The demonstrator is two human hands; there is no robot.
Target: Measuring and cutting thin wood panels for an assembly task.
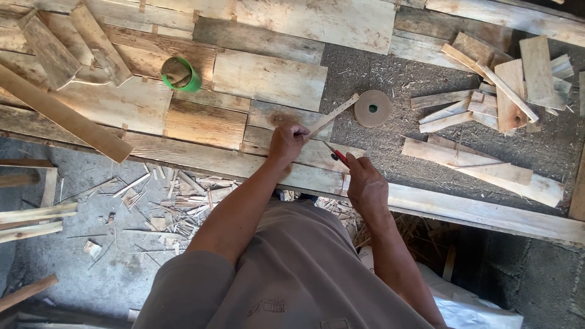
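My left hand (288, 139) is closed in a fist around the near end of a thin pale wooden strip (334, 114); the strip runs up and to the right from my knuckles, lying slantwise across the boards, its far end just beside a round brown disc (372, 108) with a green centre hole. My right hand (364, 183) grips a red pencil (336, 154), fingers pinched round its shaft, the tip pointing up and left toward the strip (whether the tip actually touches wood I cannot tell); the two hands sit near each other, not touching.

Both work over a surface of weathered planks (268, 79) laid side by side, greyed and patchy; a long plank (487, 213) runs along the near edge beneath my right wrist. A green cup (181, 74) stands on the planks well to the left, something brown inside it. A long batten (64, 114) lies slantwise over the left boards. To the right, on rough grey ground, a loose heap of offcuts (499, 91) lies criss-crossed; below the bench, splinters and shavings (177, 201) litter the concrete floor.
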